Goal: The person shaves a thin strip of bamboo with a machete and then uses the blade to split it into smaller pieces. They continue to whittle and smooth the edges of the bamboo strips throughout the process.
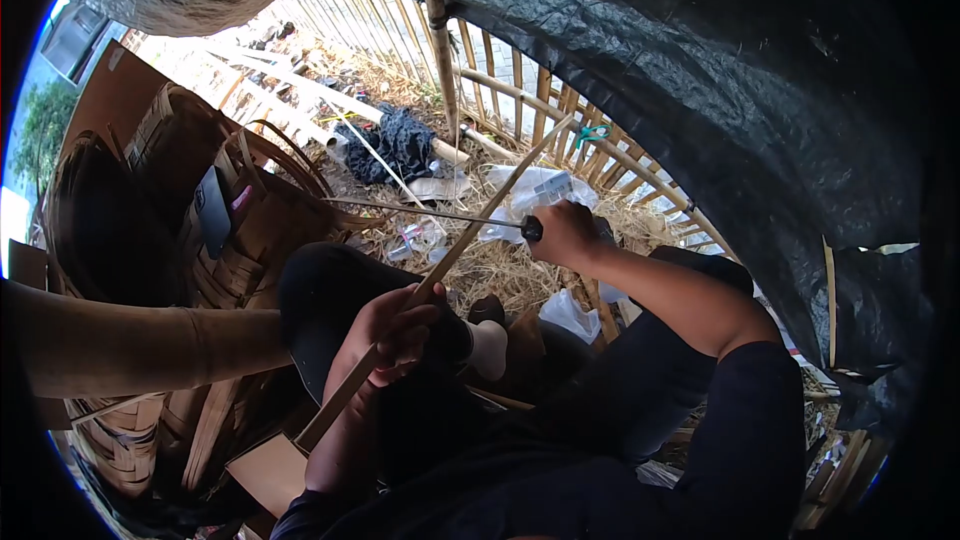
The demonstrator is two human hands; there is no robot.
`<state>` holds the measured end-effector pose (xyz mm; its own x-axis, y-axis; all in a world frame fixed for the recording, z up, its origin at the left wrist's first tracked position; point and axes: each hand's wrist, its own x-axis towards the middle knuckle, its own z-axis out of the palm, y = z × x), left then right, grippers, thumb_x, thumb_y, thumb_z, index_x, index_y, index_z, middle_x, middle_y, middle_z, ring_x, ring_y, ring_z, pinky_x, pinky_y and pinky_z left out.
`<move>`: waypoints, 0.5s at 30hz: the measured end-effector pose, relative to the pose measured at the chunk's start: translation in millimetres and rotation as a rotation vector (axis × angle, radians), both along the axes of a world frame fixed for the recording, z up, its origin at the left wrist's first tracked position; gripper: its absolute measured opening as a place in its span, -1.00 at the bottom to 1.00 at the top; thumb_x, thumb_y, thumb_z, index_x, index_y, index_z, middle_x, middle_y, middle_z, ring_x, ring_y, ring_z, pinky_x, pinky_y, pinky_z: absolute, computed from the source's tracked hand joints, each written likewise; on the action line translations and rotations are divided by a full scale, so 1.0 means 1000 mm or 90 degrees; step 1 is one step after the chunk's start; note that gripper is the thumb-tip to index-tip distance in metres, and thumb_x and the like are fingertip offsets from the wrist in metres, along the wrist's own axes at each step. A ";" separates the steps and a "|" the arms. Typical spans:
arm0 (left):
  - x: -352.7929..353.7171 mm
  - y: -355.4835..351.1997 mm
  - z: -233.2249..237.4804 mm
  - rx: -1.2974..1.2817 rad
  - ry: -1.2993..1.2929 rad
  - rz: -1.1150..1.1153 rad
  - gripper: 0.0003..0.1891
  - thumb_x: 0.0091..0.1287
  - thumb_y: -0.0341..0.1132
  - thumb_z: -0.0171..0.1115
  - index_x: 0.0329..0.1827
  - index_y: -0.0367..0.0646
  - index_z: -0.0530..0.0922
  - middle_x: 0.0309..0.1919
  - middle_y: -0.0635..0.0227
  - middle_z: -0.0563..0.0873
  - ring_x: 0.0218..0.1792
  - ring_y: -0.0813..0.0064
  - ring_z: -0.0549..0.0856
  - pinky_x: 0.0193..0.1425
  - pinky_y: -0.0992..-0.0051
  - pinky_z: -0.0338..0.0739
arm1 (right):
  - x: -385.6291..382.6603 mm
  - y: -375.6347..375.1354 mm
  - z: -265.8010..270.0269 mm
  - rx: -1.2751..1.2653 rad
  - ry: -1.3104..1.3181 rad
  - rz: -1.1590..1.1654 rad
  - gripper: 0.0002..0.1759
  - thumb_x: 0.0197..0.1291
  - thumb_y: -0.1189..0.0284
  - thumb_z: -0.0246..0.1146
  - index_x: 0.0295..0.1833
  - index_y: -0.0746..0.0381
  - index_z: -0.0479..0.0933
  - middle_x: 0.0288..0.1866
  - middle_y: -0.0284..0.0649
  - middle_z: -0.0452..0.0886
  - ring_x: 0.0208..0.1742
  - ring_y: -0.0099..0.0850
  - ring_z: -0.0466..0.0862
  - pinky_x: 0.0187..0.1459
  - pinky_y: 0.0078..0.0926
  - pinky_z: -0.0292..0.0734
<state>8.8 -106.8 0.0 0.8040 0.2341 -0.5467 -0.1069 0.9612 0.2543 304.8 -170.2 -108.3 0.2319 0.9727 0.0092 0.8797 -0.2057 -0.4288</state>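
Observation:
My left hand [392, 332] is closed round a long bamboo strip [465, 238], which slants from beside my left forearm up to the bamboo fence. In my right hand [565, 233] is the dark handle of a long-bladed knife [430, 210]. Its thin blade, seen nearly edge-on, points left and crosses the strip above my left hand. Both hands are over my bent knees, and the strip's lower end lies along my left forearm.
Woven bamboo baskets [240, 230] stand at the left, behind a thick bamboo pole [150, 352]. Ahead, dry shavings [500, 285], plastic bags [570, 315] and a dark cloth [395, 148] litter the ground before a bamboo fence [520, 95]. Black sheeting [740, 90] hangs at the right.

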 end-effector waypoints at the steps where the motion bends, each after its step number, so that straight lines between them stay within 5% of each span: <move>1: -0.001 0.002 -0.003 -0.055 -0.055 0.010 -0.69 0.55 -0.29 -0.33 0.18 -0.31 0.25 -0.57 0.47 0.37 -0.80 0.69 0.41 -0.89 0.71 0.37 | -0.001 0.003 0.000 -0.002 -0.004 0.008 -0.83 -0.13 0.33 0.30 -0.45 0.21 0.59 -0.44 -0.03 0.66 -0.33 -0.01 0.68 -0.22 -0.08 0.59; 6: -0.004 0.000 -0.005 -0.065 -0.094 0.003 -0.69 0.54 -0.33 -0.34 0.17 -0.35 0.24 -0.58 0.48 0.37 -0.81 0.69 0.42 -0.88 0.72 0.38 | 0.030 0.024 -0.023 -0.034 -0.071 -0.017 -0.80 -0.12 0.34 0.29 -0.38 0.22 0.61 -0.40 -0.01 0.66 -0.31 -0.04 0.69 -0.21 -0.11 0.59; 8: -0.003 -0.003 -0.002 0.063 -0.041 0.001 -0.66 0.55 -0.31 -0.31 0.18 -0.42 0.23 -0.53 0.46 0.38 -0.78 0.77 0.38 -0.84 0.79 0.32 | 0.034 0.028 -0.025 -0.032 -0.101 -0.007 -0.83 -0.11 0.37 0.26 -0.38 0.22 0.61 -0.40 0.00 0.66 -0.31 -0.04 0.70 -0.22 -0.11 0.59; 11: -0.006 0.006 -0.012 -0.096 -0.081 0.020 -0.70 0.54 -0.32 -0.31 0.17 -0.33 0.25 -0.59 0.51 0.34 -0.82 0.74 0.38 -0.89 0.73 0.34 | 0.029 0.025 -0.011 -0.044 -0.107 0.016 -0.84 -0.11 0.38 0.26 -0.39 0.23 0.61 -0.41 0.00 0.67 -0.32 -0.03 0.70 -0.24 -0.10 0.59; 15: 0.002 0.000 0.001 -0.031 -0.066 -0.028 -0.70 0.54 -0.30 -0.29 0.15 -0.32 0.27 -0.59 0.53 0.32 -0.82 0.77 0.34 -0.87 0.75 0.32 | 0.012 0.022 -0.002 -0.044 -0.071 0.041 -0.86 -0.08 0.37 0.24 -0.41 0.21 0.60 -0.45 -0.02 0.66 -0.36 -0.02 0.70 -0.24 -0.08 0.59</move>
